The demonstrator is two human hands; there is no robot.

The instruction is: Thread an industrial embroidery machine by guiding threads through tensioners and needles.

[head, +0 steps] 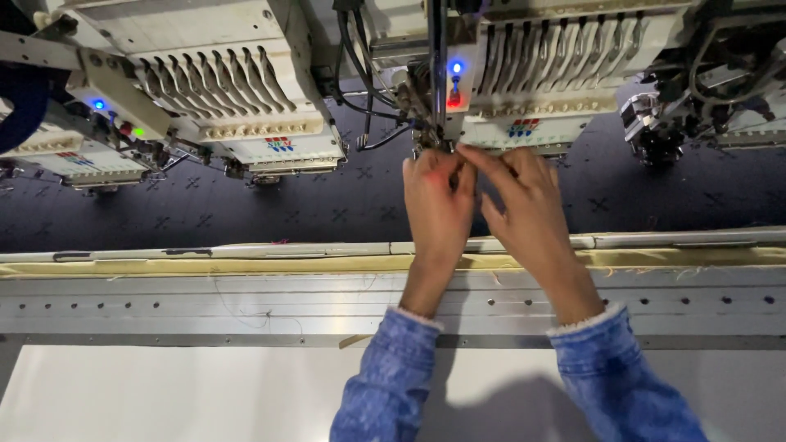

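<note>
From the head view, I am reaching both hands far across the metal frame rail (246, 307) to the needle area (431, 139) of the middle embroidery head (532, 90). My left hand (438, 209) is curling its fingers, pinched near the needles; my right hand (524, 205) is pinching toward it, likely working fine thread, too thin to see. Dark fabric (246, 209) is lying stretched beneath.

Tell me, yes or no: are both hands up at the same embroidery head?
Yes: the left hand and right hand meet fingertip to fingertip under the middle embroidery head.
</note>
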